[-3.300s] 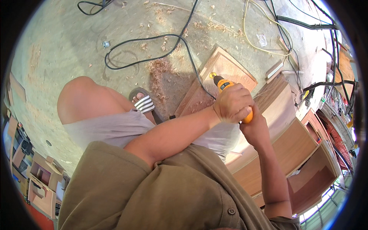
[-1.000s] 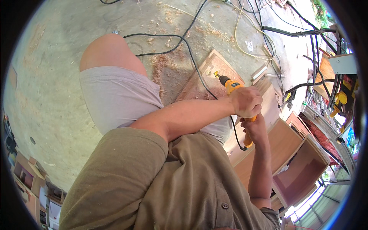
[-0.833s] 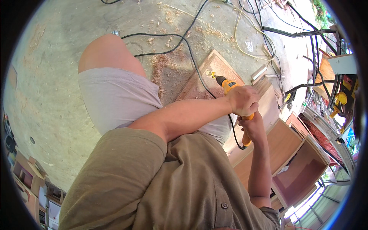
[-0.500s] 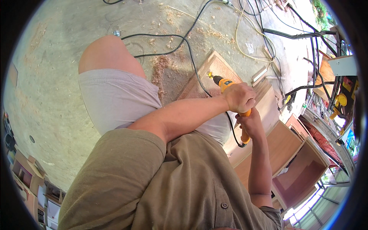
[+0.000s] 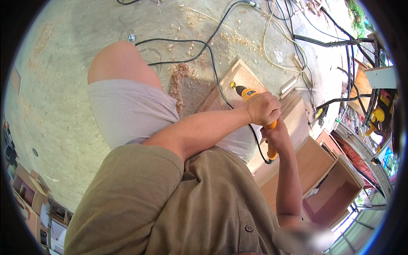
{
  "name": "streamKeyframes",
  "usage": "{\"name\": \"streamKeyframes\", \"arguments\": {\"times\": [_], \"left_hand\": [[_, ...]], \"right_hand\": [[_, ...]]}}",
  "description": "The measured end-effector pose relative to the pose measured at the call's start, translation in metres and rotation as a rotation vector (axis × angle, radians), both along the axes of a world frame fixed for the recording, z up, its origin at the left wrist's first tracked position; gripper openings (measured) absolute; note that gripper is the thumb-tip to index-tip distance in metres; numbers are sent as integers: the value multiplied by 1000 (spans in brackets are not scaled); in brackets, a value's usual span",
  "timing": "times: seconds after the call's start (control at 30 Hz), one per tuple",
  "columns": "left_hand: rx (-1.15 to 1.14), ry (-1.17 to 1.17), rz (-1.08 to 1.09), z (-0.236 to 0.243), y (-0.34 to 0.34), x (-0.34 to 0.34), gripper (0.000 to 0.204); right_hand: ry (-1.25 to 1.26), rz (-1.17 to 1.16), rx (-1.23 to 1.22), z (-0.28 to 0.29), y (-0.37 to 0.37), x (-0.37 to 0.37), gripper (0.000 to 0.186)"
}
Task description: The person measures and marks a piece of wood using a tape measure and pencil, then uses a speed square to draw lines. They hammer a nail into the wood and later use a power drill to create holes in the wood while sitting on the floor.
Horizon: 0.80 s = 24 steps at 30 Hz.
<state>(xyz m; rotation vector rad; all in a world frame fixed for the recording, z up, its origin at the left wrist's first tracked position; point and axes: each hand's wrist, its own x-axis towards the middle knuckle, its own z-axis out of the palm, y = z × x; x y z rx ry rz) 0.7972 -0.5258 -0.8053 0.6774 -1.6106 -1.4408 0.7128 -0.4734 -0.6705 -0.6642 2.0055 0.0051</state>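
Note:
A yellow corded power drill (image 5: 249,93) is held in both my hands, tilted with its front end toward a wooden panel (image 5: 245,75). My left hand (image 5: 263,108) is closed over the top and back of the drill body. Below it, my right hand (image 5: 276,135) wraps the handle, its fingers partly hidden. A wide yellow bit (image 5: 233,85) sits in the black chuck and meets the panel's surface near its left side; whether it has cut in I cannot tell. From the base of the handle a black cord runs off across the panel and floor.
Wood shavings (image 5: 180,85) lie beside the panel on the concrete floor (image 5: 85,51). Black cords (image 5: 208,44) and a pale cord (image 5: 265,42) cross the floor ahead. An open wooden box (image 5: 333,191) stands at right, near a black metal frame (image 5: 331,41). More wooden boxes (image 5: 32,187) stand at far left.
The drill and both hands have shifted very slightly left, still gripping. A blurred pale shape now shows beside my right elbow at the lower right.

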Motion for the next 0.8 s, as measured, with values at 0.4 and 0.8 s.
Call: {"name": "streamKeyframes", "arguments": {"times": [0.4,0.8], "left_hand": [[-6,6,34,-2,1,2,17],[-5,12,30,-13,-7,1,18]], "right_hand": [[30,37,0,-3,2,2,40],[73,91,46,-12,-13,-5,46]]}}
